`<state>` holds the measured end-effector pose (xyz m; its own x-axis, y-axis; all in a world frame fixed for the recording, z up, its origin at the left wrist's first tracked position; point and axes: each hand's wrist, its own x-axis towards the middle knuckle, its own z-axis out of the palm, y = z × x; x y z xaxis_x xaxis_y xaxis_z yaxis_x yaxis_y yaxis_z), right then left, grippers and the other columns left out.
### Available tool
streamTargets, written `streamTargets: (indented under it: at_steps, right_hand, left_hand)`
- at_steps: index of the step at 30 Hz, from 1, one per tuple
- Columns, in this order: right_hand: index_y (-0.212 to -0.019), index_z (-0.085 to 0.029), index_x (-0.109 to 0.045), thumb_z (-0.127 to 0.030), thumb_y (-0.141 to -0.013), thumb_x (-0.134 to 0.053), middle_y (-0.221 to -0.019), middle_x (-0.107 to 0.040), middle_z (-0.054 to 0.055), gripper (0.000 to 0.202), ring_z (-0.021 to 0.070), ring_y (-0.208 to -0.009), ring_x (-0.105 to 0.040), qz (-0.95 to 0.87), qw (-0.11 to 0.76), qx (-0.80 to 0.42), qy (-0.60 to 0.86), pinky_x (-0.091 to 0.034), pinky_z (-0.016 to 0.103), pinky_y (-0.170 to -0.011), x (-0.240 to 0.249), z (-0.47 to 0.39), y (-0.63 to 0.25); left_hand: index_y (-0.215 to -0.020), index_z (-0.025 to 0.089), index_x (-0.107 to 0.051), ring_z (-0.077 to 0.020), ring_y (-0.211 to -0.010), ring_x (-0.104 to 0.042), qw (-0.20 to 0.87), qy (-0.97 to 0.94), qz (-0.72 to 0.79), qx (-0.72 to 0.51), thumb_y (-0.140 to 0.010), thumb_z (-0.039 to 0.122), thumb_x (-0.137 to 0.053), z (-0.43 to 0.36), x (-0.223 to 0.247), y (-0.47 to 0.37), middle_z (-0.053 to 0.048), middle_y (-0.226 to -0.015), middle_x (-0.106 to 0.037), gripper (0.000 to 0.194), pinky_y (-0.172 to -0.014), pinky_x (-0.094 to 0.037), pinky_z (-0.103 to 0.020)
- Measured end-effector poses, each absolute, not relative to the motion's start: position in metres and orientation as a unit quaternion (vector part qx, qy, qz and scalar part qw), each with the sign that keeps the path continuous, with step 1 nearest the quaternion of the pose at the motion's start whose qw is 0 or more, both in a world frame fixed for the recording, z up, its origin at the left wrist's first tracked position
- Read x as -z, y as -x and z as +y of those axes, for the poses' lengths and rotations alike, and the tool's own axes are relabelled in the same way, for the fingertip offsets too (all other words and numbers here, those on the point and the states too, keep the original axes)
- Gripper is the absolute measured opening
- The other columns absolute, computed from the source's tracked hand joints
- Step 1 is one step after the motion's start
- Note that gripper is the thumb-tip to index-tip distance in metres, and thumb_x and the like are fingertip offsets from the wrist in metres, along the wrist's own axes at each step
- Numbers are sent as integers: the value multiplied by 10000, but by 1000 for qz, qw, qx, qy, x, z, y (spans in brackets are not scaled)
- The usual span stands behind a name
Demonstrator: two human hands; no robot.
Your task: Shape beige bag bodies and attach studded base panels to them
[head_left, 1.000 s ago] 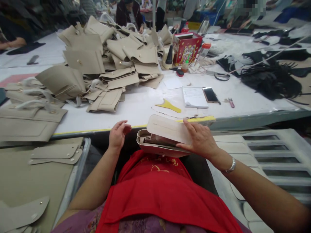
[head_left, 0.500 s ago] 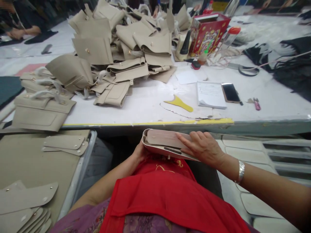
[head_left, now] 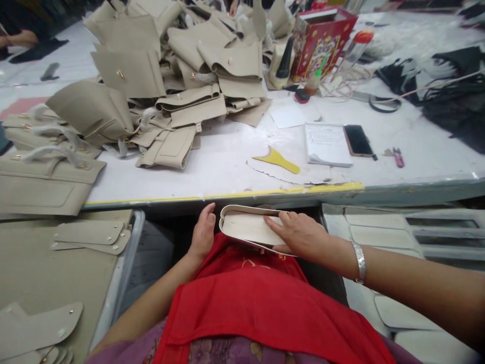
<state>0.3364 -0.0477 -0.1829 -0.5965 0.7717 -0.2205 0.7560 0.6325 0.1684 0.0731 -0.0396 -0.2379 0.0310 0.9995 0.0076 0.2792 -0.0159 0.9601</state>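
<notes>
A cream handbag (head_left: 246,228) rests at my lap against the red apron, its long open side facing up and a pale panel showing inside. My right hand (head_left: 301,233) grips its right end, with fingers reaching over the rim and against the panel. My left hand (head_left: 203,232) is off the bag, just left of its rounded end, fingers raised and holding nothing. The bag's lower part is hidden from view.
Ahead on the white table lie a heap of beige bags (head_left: 129,71), a yellow tool (head_left: 278,161), a notepad (head_left: 328,146), a phone (head_left: 358,140) and a red box (head_left: 322,43). Beige straps (head_left: 89,232) lie at left; pale panels (head_left: 379,217) fill the right side.
My left hand has let go of the bag's left end and moved left. The inner panel now sits lower, and the dark slit in front of it no longer shows. The view has shifted slightly.
</notes>
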Motion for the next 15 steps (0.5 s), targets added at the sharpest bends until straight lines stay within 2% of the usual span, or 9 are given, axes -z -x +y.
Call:
streamTargets:
  at_steps: [2, 5, 8, 10, 12, 15]
  right_hand:
    - [-1304, -186, -437, -546, -759, -597, -957, -565, 141, 672, 247, -755, -566, 893, 132, -13, -431, -377, 304, -585, 184, -47, -337]
    - [-1295, -185, -447, -548, -772, -579, -992, -570, 157, 650, 270, -810, -582, 892, 118, 9, -437, -410, 321, -629, 182, -48, -334]
    - [-1272, -152, -476, -543, -772, -575, -1009, -584, 177, 643, 288, -852, -595, 890, 108, 67, -438, -441, 360, -692, 171, -46, -333]
    - [-1271, -132, -484, -566, -742, -594, -1024, -602, 181, 693, 290, -881, -601, 885, 85, 160, -430, -455, 378, -739, 161, -41, -341]
    - [-1275, -155, -485, -582, -727, -599, -1066, -618, 152, 704, 264, -915, -604, 855, 5, 276, -440, -464, 370, -784, 155, -33, -361]
    - [-1129, -188, -571, -540, -818, -489, -998, -660, 85, 477, 178, -820, -626, 679, -232, 384, -582, -493, 311, -730, 173, -30, -408]
  left_hand:
    - [-1196, 194, -513, -256, -1237, -428, 313, -747, 444, -382, -861, 512, -434, -43, 214, -75, -117, -1330, -478, 469, -1062, -305, -426]
    - [-1149, 164, -547, -287, -1163, -489, 237, -919, 241, -203, -786, 484, -576, -45, 200, -102, -151, -1230, -551, 485, -1005, -377, -422]
    - [-1097, 116, -562, -295, -1077, -532, 165, -965, 200, -48, -835, 328, -542, -43, 207, -134, -184, -1146, -572, 337, -920, -439, -433]
    - [-1036, 121, -583, -267, -1006, -556, 126, -973, 193, 8, -865, 210, -474, -40, 212, -145, -168, -1093, -584, 222, -842, -481, -404]
    - [-975, 142, -605, -246, -959, -568, 107, -978, 178, 32, -869, 167, -448, -35, 214, -147, -144, -1067, -596, 191, -779, -505, -372]
    - [-936, 161, -626, -232, -937, -584, 95, -981, 161, 48, -850, 149, -479, -29, 210, -145, -125, -1098, -605, 171, -744, -519, -349]
